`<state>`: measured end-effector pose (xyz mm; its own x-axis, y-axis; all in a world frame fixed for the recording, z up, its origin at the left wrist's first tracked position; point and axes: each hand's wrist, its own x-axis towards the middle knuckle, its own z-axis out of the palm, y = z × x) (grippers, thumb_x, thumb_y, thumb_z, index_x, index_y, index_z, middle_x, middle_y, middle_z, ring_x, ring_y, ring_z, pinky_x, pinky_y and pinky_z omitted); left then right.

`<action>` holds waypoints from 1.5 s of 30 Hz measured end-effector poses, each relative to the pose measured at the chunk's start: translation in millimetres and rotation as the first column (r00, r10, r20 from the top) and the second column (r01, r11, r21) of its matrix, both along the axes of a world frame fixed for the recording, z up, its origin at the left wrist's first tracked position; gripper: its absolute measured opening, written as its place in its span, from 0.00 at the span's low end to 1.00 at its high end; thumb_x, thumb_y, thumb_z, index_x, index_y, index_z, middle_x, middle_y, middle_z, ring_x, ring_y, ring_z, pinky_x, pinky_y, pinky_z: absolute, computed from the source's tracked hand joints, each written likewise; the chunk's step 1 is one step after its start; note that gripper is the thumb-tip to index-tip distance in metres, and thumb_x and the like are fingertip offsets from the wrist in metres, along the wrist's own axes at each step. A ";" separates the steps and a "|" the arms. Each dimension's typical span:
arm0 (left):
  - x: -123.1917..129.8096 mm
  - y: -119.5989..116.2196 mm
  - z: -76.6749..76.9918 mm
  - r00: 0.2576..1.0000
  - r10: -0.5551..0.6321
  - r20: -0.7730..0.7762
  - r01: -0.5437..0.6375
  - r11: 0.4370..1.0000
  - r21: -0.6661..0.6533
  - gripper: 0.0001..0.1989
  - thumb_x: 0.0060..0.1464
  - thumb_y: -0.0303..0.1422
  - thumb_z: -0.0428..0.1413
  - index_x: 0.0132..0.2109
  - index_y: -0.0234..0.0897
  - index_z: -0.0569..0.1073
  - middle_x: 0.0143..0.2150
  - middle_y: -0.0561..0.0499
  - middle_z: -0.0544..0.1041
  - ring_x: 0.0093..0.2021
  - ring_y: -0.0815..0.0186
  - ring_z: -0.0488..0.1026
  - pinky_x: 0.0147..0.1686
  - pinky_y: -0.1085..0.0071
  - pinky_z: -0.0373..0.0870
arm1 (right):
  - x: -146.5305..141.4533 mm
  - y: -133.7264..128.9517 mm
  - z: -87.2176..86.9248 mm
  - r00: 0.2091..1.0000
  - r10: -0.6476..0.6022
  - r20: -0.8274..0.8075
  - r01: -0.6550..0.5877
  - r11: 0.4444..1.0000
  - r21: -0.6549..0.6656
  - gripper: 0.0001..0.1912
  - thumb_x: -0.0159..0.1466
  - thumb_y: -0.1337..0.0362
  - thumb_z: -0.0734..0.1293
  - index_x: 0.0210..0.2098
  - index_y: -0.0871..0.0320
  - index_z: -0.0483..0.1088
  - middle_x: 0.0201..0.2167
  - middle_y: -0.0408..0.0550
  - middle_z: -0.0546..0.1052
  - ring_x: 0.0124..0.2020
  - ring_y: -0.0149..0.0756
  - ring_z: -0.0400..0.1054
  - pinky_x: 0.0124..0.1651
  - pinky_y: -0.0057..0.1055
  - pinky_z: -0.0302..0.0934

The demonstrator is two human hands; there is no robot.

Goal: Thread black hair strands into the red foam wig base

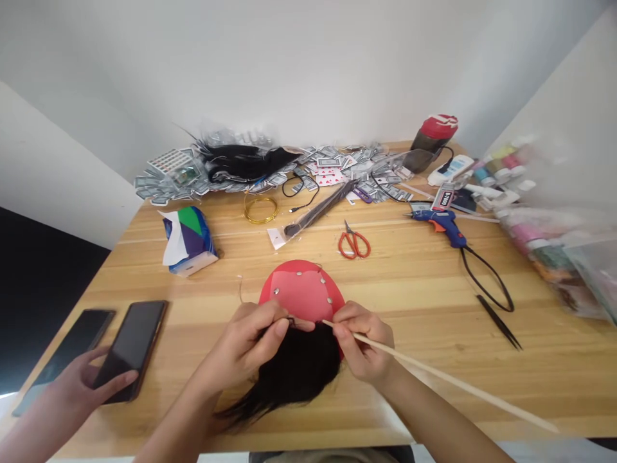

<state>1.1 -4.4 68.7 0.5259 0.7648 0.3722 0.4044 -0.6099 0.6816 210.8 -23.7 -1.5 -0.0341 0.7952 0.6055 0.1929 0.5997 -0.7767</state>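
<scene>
At the near edge of the wooden table (530,366), a red rounded cut-out (270,296) lies flat, faced with a pink panel (301,292); five silver studs (299,273) show around that panel, and any more would be hidden by the hands. A lock of black hair (294,373) covers the cut-out's lower part and spills toward the table edge, while the upper part of the panel is bare. The left hand (245,341) is closed in a tight pinch on a thin strand of the black hair at the panel's lower edge; the right hand (361,341) grips a long bamboo stick (434,373) between thumb and fingers, its tip at that same edge. Another person's hand (87,379) rests on the nearer of two smartphones (135,347), well left of the work; the second smartphone (84,328) lies just beside it. Farther up lie one pair of orange-handled scissors (353,244), one blue hot glue gun (436,222), one coil of gold wire (260,209) and one tissue packet (187,241); to the right lie one pair of black tweezers (499,321); along the back, a second bundle of black hair (245,161) sits among scattered playing cards (328,172).
</scene>
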 end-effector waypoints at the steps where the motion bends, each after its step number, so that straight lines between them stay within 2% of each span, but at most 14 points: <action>1: 0.8 1.3 0.1 1.000 -0.012 -0.006 0.012 1.000 0.022 0.18 0.72 0.32 0.45 0.40 0.37 0.78 0.25 0.53 0.78 0.22 0.71 0.73 0.24 0.76 0.66 | 0.5 0.0 1.0 1.000 0.005 0.015 -0.005 1.000 0.000 0.11 0.67 0.71 0.63 0.29 0.54 0.68 0.23 0.46 0.76 0.21 0.34 0.71 0.23 0.30 0.65; 8: 6.2 1.5 -0.2 0.991 -0.086 -0.103 0.108 0.969 0.223 0.10 0.63 0.22 0.47 0.38 0.39 0.71 0.29 0.53 0.83 0.19 0.71 0.74 0.21 0.75 0.64 | 4.5 3.1 1.9 0.985 0.016 0.171 -0.039 0.990 0.132 0.16 0.68 0.71 0.63 0.23 0.54 0.68 0.22 0.47 0.75 0.20 0.34 0.67 0.22 0.30 0.64; 10: 8.2 -1.7 1.1 0.981 -0.094 -0.170 0.147 0.932 0.331 0.12 0.62 0.22 0.46 0.34 0.40 0.68 0.29 0.51 0.83 0.19 0.69 0.74 0.19 0.73 0.62 | 5.5 4.7 0.8 0.977 0.009 0.212 -0.054 0.977 0.205 0.16 0.68 0.70 0.63 0.24 0.54 0.68 0.22 0.47 0.75 0.20 0.34 0.65 0.22 0.30 0.63; 13: 12.9 -8.4 4.4 0.936 -0.080 -0.343 0.249 0.838 0.486 0.16 0.63 0.23 0.43 0.28 0.42 0.64 0.22 0.52 0.77 0.19 0.66 0.74 0.17 0.72 0.64 | 6.3 6.5 -1.0 0.968 -0.015 0.251 -0.057 0.959 0.279 0.17 0.71 0.68 0.62 0.25 0.53 0.68 0.22 0.47 0.74 0.20 0.33 0.64 0.21 0.29 0.62; 15: 16.5 -12.9 6.1 0.902 -0.086 -0.422 0.314 0.801 0.509 0.17 0.63 0.21 0.43 0.28 0.41 0.66 0.20 0.53 0.71 0.18 0.66 0.71 0.23 0.72 0.74 | 6.1 7.0 -2.4 0.964 -0.031 0.263 -0.054 0.950 0.309 0.18 0.73 0.66 0.61 0.25 0.53 0.67 0.21 0.46 0.73 0.19 0.33 0.63 0.21 0.29 0.62; 17: 19.6 -16.6 6.5 0.883 -0.102 -0.458 0.352 0.790 0.502 0.16 0.61 0.19 0.44 0.29 0.39 0.68 0.19 0.54 0.70 0.17 0.66 0.68 0.36 0.68 0.82 | 5.4 6.4 -3.9 0.963 -0.045 0.266 -0.045 0.945 0.323 0.19 0.74 0.66 0.60 0.25 0.53 0.66 0.20 0.45 0.73 0.19 0.33 0.62 0.21 0.29 0.62; 19: 21.4 -19.1 5.8 0.879 -0.095 -0.468 0.352 0.791 0.501 0.16 0.58 0.18 0.45 0.28 0.39 0.67 0.18 0.55 0.67 0.17 0.66 0.68 0.43 0.66 0.83 | 4.5 4.9 -5.2 0.964 -0.058 0.260 -0.028 0.949 0.315 0.17 0.73 0.67 0.60 0.26 0.53 0.65 0.21 0.46 0.73 0.18 0.33 0.62 0.21 0.29 0.62; 24: 20.6 -20.2 4.3 0.893 -0.086 -0.442 0.327 0.800 0.503 0.17 0.56 0.17 0.45 0.25 0.41 0.65 0.16 0.56 0.63 0.16 0.67 0.68 0.37 0.68 0.84 | 3.5 -0.3 -5.0 0.973 -0.057 0.224 0.008 0.977 0.215 0.15 0.71 0.70 0.61 0.28 0.54 0.68 0.23 0.47 0.75 0.21 0.34 0.67 0.25 0.30 0.67; 29: 17.9 -15.7 4.9 0.906 -0.123 -0.406 0.327 0.812 0.483 0.18 0.60 0.18 0.45 0.25 0.39 0.67 0.18 0.56 0.65 0.18 0.69 0.65 0.50 0.67 0.81 | 3.0 -2.7 -3.1 0.987 -0.048 0.155 0.030 0.993 0.114 0.17 0.70 0.71 0.63 0.24 0.56 0.68 0.22 0.46 0.76 0.21 0.32 0.68 0.23 0.27 0.65; 32: 16.3 -12.9 4.4 0.919 -0.153 -0.364 0.320 0.828 0.460 0.20 0.65 0.20 0.43 0.26 0.38 0.68 0.19 0.55 0.67 0.19 0.69 0.65 0.52 0.68 0.79 | 1.7 -3.9 -2.9 0.995 -0.050 0.088 0.046 0.998 0.048 0.18 0.71 0.70 0.63 0.24 0.57 0.70 0.21 0.46 0.75 0.20 0.31 0.69 0.22 0.26 0.64; 35: 14.9 -11.2 3.5 0.942 -0.159 -0.297 0.282 0.853 0.439 0.22 0.67 0.20 0.41 0.26 0.38 0.67 0.19 0.55 0.68 0.19 0.71 0.66 0.48 0.71 0.80 | -0.5 -4.9 -4.5 0.999 -0.043 0.003 0.043 0.999 -0.011 0.16 0.71 0.70 0.63 0.26 0.56 0.69 0.21 0.45 0.74 0.19 0.31 0.68 0.21 0.26 0.62; 38: 14.0 -10.6 3.6 0.949 -0.149 -0.279 0.259 0.872 0.416 0.21 0.67 0.21 0.42 0.26 0.39 0.65 0.19 0.55 0.69 0.20 0.71 0.71 0.36 0.76 0.79 | -3.9 -4.9 -7.8 0.994 -0.029 -0.103 0.024 0.998 -0.051 0.14 0.72 0.70 0.63 0.29 0.55 0.67 0.21 0.43 0.71 0.20 0.31 0.67 0.21 0.27 0.61; 41: 12.7 -9.9 4.2 0.943 -0.146 -0.299 0.261 0.882 0.392 0.18 0.64 0.20 0.43 0.27 0.40 0.64 0.20 0.54 0.72 0.22 0.68 0.76 0.24 0.77 0.72 | -7.1 -3.5 -9.8 0.977 -0.003 -0.213 -0.015 0.997 -0.081 0.12 0.74 0.67 0.62 0.32 0.53 0.64 0.22 0.40 0.70 0.20 0.30 0.65 0.24 0.26 0.61; 45: 8.6 -5.6 3.9 0.949 -0.151 -0.275 0.238 0.918 0.317 0.14 0.58 0.19 0.46 0.28 0.40 0.64 0.23 0.54 0.76 0.21 0.68 0.75 0.20 0.74 0.65 | -7.7 -0.3 -5.5 0.956 0.059 -0.288 -0.104 0.984 -0.144 0.13 0.74 0.64 0.64 0.32 0.53 0.62 0.21 0.38 0.70 0.20 0.29 0.65 0.25 0.26 0.61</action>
